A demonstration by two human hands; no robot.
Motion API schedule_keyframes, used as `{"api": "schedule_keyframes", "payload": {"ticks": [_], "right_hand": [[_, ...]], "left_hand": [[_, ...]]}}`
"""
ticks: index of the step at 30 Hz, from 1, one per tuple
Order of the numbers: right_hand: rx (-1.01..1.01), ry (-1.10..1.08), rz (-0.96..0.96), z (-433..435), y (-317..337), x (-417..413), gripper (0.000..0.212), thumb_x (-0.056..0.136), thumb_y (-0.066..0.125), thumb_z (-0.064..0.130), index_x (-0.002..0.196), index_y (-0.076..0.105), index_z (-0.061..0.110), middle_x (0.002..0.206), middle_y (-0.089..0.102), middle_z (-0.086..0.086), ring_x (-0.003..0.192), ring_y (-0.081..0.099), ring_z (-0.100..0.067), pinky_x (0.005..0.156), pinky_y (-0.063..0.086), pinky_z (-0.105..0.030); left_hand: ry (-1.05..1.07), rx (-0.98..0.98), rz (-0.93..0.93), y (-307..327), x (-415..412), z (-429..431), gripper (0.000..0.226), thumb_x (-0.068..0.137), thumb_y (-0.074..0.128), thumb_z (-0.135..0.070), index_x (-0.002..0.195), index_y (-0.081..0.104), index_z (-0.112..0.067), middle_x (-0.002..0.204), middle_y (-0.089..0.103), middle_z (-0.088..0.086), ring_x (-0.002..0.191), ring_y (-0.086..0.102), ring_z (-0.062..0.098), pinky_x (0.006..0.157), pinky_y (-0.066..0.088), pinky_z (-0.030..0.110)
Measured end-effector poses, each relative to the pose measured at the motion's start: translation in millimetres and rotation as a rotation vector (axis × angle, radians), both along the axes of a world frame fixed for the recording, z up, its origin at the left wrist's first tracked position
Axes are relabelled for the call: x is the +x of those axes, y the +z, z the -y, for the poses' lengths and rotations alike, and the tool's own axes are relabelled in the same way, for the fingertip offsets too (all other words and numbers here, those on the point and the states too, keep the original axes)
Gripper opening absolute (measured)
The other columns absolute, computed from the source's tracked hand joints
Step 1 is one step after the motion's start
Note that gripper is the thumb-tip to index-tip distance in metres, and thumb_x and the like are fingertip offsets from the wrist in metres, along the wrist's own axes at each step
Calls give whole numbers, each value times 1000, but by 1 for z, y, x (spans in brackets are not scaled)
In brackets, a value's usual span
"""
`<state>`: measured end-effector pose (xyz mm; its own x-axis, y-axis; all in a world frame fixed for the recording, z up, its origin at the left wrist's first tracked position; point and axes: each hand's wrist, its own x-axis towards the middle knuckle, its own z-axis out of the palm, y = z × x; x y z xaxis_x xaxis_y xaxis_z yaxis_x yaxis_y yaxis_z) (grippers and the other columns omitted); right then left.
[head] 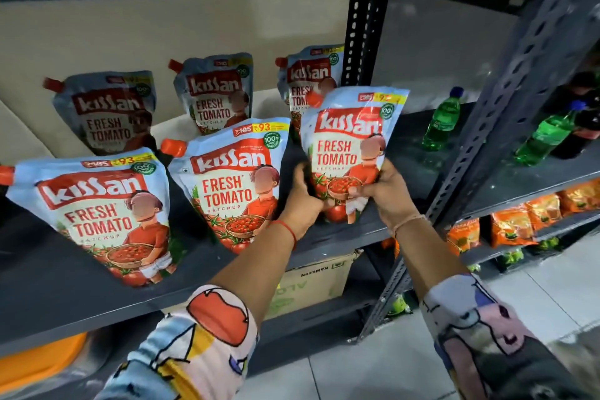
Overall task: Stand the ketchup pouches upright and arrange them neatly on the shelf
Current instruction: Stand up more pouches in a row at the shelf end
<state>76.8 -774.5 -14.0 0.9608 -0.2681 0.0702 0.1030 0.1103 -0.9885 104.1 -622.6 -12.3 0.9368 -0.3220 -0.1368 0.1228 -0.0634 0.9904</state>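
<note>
Several light-blue Kissan ketchup pouches with red caps stand on the dark grey shelf [337, 237]. Three line the back: back-left pouch [107, 110], back-middle pouch [216, 94], and back-right pouch [308, 75], partly hidden. In front stand the front-left pouch [97, 211] and front-middle pouch [232, 185]. The front-right pouch [349, 146] is upright near the shelf's right end, held at its base from both sides. My left hand [303, 204] grips its lower left edge and my right hand [388, 193] its lower right corner.
A perforated metal upright [487, 146] stands just right of my hands. Beyond it, green drink bottles [443, 120] sit on the neighbouring shelf, with orange snack packets [513, 227] on the shelf below. A cardboard box [311, 282] sits under the ketchup shelf. The shelf above hangs low overhead.
</note>
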Motion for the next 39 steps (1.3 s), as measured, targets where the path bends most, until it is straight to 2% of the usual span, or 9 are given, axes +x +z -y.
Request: {"api": "schedule_keyframes", "payload": {"ticks": [6,9,11,15,19,23,27,32,39], "right_hand": [[4,57,-39,-6,-15,5,57,60,62,-25,97,56,17,98,66,-4,90,64,-16,81,57,-34],[-57,154,-112,-1,-20,1,58,66,68,-14,111,52,18,114,62,-8,107,59,-21,94,49,-42],[-149,239,-169,2,-29,-5,73,64,74,-5,125,40,18,123,56,-3,115,54,-18,100,45,-39],[-346,178,-187,-3,-43,-12,93,58,80,-1,133,28,18,119,53,9,110,52,-7,95,43,-24],[-416,62,-191,-1,-48,-9,89,56,83,3,130,35,15,118,56,-1,114,52,-20,100,44,-37],[-430,7,-206,18,-48,-11,84,55,82,3,127,40,12,122,59,-9,113,54,-24,101,44,-45],[-425,-55,-199,35,-44,-15,77,58,80,-1,125,43,6,122,59,-15,111,54,-25,98,45,-40],[-478,-71,-204,48,-44,-20,66,64,78,2,121,46,5,116,59,-9,108,53,-21,96,43,-36],[-478,-66,-205,45,-44,-22,66,67,76,5,125,44,7,118,57,-7,112,52,-23,92,40,-31]], "left_hand": [[84,129,66,-23,-2,-5,97,68,67,7,141,10,-23,144,40,10,131,37,24,111,30,50],[110,91,97,-27,-11,-6,92,69,66,7,139,14,-22,141,42,10,129,40,22,110,31,49],[94,118,119,-32,-12,-10,91,68,68,6,139,17,-18,141,42,10,129,39,22,111,30,47],[-3,285,148,-30,-10,-16,93,62,77,-3,137,23,-13,135,50,11,124,46,26,104,36,33],[-15,349,188,-22,-11,-11,91,63,77,-4,136,24,-14,130,54,10,120,49,25,90,36,24],[-40,360,199,-17,-10,5,93,61,80,-8,136,26,-15,129,56,9,120,50,25,88,35,22],[-59,350,191,-15,-10,28,87,61,80,-9,132,31,-17,126,58,8,117,52,22,85,36,20],[-57,362,224,-18,-10,46,75,60,81,-10,121,38,-15,121,61,9,112,54,21,82,38,20],[-81,370,234,-27,-4,47,80,61,80,-12,126,33,-15,127,56,11,118,51,26,86,37,23]]}}
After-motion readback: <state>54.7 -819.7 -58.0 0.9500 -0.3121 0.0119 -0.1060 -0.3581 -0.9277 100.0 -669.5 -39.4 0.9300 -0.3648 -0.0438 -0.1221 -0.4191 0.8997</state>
